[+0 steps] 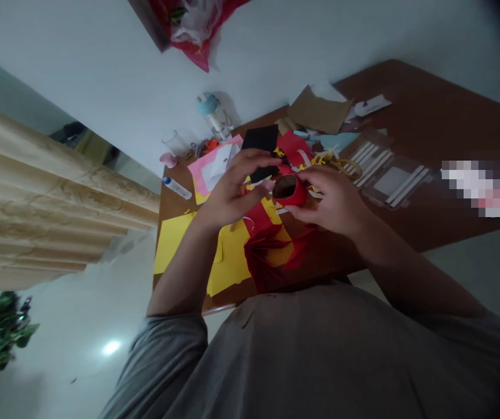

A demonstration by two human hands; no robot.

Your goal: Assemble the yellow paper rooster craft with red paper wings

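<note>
In my right hand (339,201) is a short cardboard tube (301,192) wrapped in red, its open brown end tilted toward me. Thumb and fingers grip it from the right side. My left hand (238,186) hovers just left of the tube, fingers stretched and apart, holding nothing I can see. Below the hands lie yellow paper sheets (230,267) and a pleated red paper (262,259). Behind them are a black sheet (259,138), a red sheet (293,145) and small yellow scraps (325,159).
On the brown table (411,116), a glue bottle (177,188), a drinking glass (174,144) and a blue-lidded water bottle (215,116) stand or lie at left. Clear cases with white sticks (396,180) and brown cardboard (319,110) lie at right. Curtains (57,209) hang left.
</note>
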